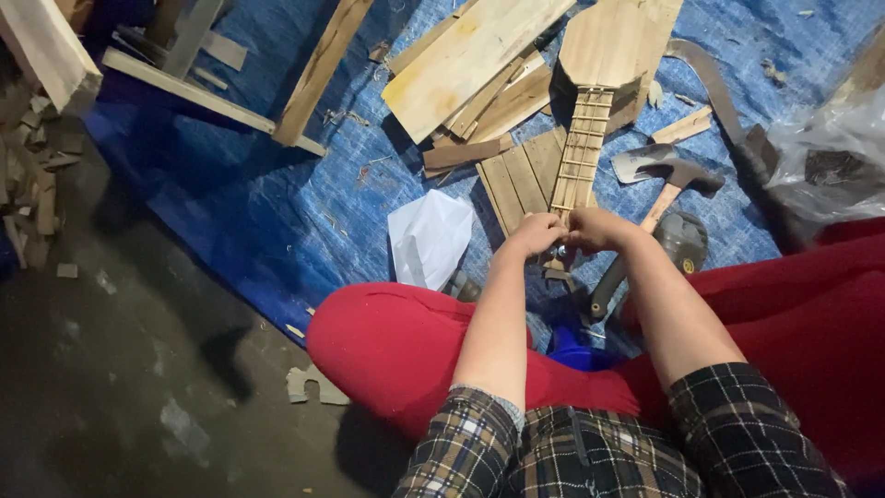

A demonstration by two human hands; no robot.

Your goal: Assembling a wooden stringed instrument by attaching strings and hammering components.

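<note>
- The left hand (535, 232) and right hand (595, 229) met at the near end of a wooden fretted neck (581, 152); fingers curled shut around it, what lay under them hidden;
- the neck ran away to a pale wooden body (613, 41) on a blue tarp (267, 212);
- flat slats (521, 175) lay just left of the neck, a hammer (678, 180) just right;
- a white folded paper (429, 235) lay near left; a clear plastic bag (830, 157) sat far right; loose boards (470, 60) lay beyond.

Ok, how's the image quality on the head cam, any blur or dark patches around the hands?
Head view: both hands slightly soft at the fretted wooden neck; concrete floor dim and shadowed lower left; blue tarp evenly lit; mild glare on the clear plastic bag.
</note>
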